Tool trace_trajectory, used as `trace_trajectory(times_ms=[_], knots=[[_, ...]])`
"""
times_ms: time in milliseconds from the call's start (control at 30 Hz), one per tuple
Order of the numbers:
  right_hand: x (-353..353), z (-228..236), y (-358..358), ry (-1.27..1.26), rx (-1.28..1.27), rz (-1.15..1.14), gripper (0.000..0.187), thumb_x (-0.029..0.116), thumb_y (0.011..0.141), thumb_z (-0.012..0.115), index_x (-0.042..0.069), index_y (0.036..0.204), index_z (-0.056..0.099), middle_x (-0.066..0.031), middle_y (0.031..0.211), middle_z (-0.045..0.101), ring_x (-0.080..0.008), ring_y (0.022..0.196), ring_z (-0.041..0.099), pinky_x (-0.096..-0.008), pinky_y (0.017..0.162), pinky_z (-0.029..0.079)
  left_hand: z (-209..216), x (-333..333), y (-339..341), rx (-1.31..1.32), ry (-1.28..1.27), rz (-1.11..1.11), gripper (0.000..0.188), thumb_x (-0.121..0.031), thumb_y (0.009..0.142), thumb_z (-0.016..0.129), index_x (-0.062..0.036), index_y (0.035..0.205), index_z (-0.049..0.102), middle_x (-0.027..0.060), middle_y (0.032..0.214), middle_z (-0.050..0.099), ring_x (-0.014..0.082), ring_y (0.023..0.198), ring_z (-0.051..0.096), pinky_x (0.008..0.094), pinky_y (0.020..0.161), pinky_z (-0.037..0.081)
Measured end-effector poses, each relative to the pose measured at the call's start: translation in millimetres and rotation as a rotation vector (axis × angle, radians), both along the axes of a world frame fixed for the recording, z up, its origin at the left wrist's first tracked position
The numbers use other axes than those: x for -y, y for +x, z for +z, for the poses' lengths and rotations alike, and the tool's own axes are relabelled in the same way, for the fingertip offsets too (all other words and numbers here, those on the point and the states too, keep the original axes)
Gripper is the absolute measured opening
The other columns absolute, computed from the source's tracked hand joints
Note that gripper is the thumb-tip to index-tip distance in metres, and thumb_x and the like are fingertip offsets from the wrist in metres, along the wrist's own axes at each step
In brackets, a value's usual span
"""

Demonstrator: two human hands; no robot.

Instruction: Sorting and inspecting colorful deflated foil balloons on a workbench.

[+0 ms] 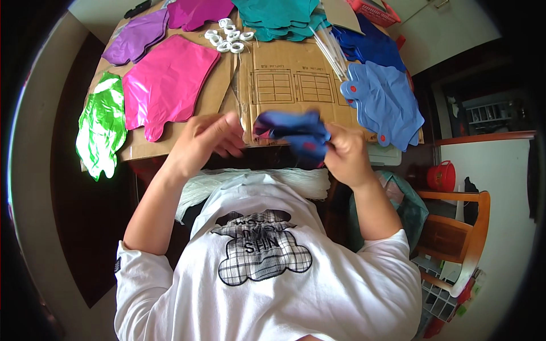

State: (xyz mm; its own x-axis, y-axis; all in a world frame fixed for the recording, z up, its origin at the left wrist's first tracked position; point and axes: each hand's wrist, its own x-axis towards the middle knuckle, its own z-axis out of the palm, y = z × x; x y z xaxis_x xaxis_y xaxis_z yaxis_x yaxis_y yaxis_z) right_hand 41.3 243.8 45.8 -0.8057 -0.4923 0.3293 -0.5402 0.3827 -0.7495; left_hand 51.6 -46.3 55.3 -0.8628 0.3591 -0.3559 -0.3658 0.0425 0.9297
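A crumpled blue balloon [296, 133] is held just off the near edge of the tabletop [284, 85], pinched in the right hand [347, 153]; the left hand [207, 139] is curled beside it, its grip not discernible. Bare cardboard is left open just beyond the hands, hemmed by a pink balloon [168, 85] at left, light-blue balloons [384, 102] overhanging the right edge, and white clips [227, 38] far.

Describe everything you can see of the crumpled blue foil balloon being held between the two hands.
The crumpled blue foil balloon is uninflated, a flat glossy film bunched into folds, with a small red spot near its right end. It hangs above the near edge of the cardboard sheet. The right hand pinches its right side; the left hand is beside its left end, contact unclear.
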Motion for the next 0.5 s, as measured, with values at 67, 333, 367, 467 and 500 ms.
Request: trace_trajectory(times_ms=[67, 333, 367, 467, 500], knots=[[-4.1, -5.7, -0.3, -0.123, 0.367, -0.032, 0.017, 0.008, 0.087, 0.066, 0.000, 0.102, 0.067, -0.0015, 0.086, 0.070, -0.0094, 0.073, 0.062, -0.0264, 0.069, 0.049, -3.6, -10.2, 8.2, -0.190, -0.026, 0.092, 0.051, -0.036, 0.086, 0.071, 0.0062, 0.112, 0.060, 0.0119, 0.097, 0.068, 0.0174, 0.092, 0.065, 0.0318, 0.087, 0.051], [6.8, -7.3, 0.2, -0.415, 1.033, 0.209, 0.017, 0.016, 0.091, 0.066, 0.000, 0.094, 0.069, 0.0004, 0.086, 0.067, -0.0054, 0.078, 0.057, -0.0223, 0.072, 0.046, -11.7, -31.3, 11.2, -0.082, 0.097, 0.023, 0.017, -0.015, 0.093, 0.065, 0.0010, 0.097, 0.069, -0.0037, 0.083, 0.064, 0.0024, 0.074, 0.053, 0.0212, 0.066, 0.044], [7.5, -6.4, 0.6, -0.445, 1.035, 0.199, 0.017, 0.017, 0.092, 0.065, 0.000, 0.093, 0.069, 0.0007, 0.085, 0.067, -0.0050, 0.077, 0.057, -0.0220, 0.071, 0.046, -7.7, -31.1, 12.3, -0.103, 0.067, 0.007, 0.017, -0.016, 0.093, 0.065, 0.0009, 0.097, 0.069, -0.0044, 0.082, 0.063, 0.0020, 0.073, 0.052, 0.0206, 0.065, 0.044], [9.5, -6.7, 4.1, -0.522, 1.026, 0.194, 0.018, 0.017, 0.093, 0.063, 0.001, 0.090, 0.070, 0.0016, 0.083, 0.066, -0.0045, 0.075, 0.056, -0.0211, 0.071, 0.045, -6.2, -28.8, 13.9, -0.102, 0.023, -0.025, 0.017, -0.016, 0.094, 0.064, 0.0007, 0.097, 0.068, -0.0063, 0.081, 0.061, 0.0012, 0.071, 0.049, 0.0192, 0.064, 0.042], [7.7, -9.7, 3.8, -0.533, 1.007, 0.205, 0.018, 0.017, 0.094, 0.063, 0.001, 0.090, 0.070, 0.0017, 0.083, 0.066, -0.0046, 0.075, 0.056, -0.0209, 0.071, 0.045, -5.9, -27.9, 13.4, -0.095, 0.019, -0.032, 0.017, -0.016, 0.094, 0.064, 0.0007, 0.097, 0.068, -0.0069, 0.081, 0.060, 0.0010, 0.071, 0.048, 0.0189, 0.063, 0.042]])
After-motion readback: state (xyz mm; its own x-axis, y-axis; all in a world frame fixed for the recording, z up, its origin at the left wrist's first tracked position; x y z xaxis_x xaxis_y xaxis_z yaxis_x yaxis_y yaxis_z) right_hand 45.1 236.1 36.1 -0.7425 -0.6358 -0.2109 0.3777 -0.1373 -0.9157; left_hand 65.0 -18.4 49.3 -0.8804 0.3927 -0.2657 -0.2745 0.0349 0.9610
